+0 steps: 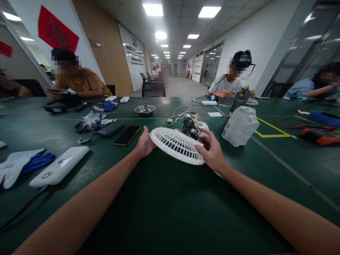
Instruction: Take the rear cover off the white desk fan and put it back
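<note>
In the head view, the white slotted grille sits tilted just above the centre of the green table, with a dark mechanism and loose wires at its one o'clock. It looks like thin moulded plastic, so I'd judge it light and fairly stiff, smooth enough to slide a little in dry fingers, its narrow ribs the likeliest part to snap; the solid outer rim seems the better hold, and the wires (thin, and probably easily tugged loose) are best left unloaded. The left hand meets the rim at nine o'clock — thumb standing up and apart from the rest, its other fingers partly hidden behind the edge, so how firmly they press I cannot tell. The right hand has the three o'clock side between a thumb laid on the slotted face and curled fingers, the index reaching up beside the mechanism; whether that finger touches it is unclear. A white housing stands well apart towards two o'clock, a phone lies towards ten, and a metal bowl rests farther off, between ten and eleven.
</note>
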The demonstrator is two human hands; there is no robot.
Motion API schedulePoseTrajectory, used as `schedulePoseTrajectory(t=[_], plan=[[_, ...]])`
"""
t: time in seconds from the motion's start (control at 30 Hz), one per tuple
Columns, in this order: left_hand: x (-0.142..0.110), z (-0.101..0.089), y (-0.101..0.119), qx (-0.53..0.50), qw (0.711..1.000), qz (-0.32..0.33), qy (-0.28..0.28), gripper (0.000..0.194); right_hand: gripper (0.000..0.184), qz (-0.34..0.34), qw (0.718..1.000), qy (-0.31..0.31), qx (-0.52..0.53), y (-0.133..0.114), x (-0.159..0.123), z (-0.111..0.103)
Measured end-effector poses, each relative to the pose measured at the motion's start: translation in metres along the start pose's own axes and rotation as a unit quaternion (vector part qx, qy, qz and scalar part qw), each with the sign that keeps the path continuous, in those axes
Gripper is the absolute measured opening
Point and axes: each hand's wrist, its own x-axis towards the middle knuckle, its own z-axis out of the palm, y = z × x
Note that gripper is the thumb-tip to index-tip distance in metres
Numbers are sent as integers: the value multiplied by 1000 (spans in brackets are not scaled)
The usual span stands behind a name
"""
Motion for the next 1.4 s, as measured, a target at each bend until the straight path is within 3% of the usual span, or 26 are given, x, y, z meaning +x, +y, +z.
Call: schedulePoseTrajectory(t=[0.07,0.13,0.23,0.33,0.4,0.47,0.57,0.67,0.73,0.83,0.93,1.03,1.13,1.4], plan=[[-3,0,4,-33,997,-47,-47,79,76,-44,996,-29,-66,3,2,-4],[-3,-1,4,-46,992,-86,-74,64,79,-70,988,-65,-121,5,3,-6],[3,-2,-1,-39,993,-103,-51,30,78,-98,973,-116,-175,5,6,-5],[9,-2,-6,-27,995,-96,-18,17,70,-147,958,-145,-199,5,10,-8],[11,-1,-8,-15,996,-84,-7,16,64,-185,951,-115,-220,7,15,-14],[10,2,-9,1,998,-65,5,15,61,-198,945,-42,-257,14,22,-22],[7,4,-10,30,999,-37,19,15,70,-156,938,38,-308,31,33,-34],[8,2,-11,61,998,-24,24,17,80,-84,947,20,-309,50,41,-40],[10,0,-13,77,997,-19,23,18,83,-26,957,15,-288,59,45,-42],[12,-3,-14,83,996,-16,17,18,85,57,970,61,-227,64,49,-41],[12,-2,-14,76,997,-14,19,18,70,150,981,114,-43,63,52,-41],[10,0,-13,76,997,-17,29,17,49,238,954,52,177,58,52,-41],[9,1,-12,74,997,-21,19,17,47,252,935,-16,251,50,48,-40],[12,-3,-14,91,996,-17,11,18,44,246,922,-23,298,20,33,-19]])
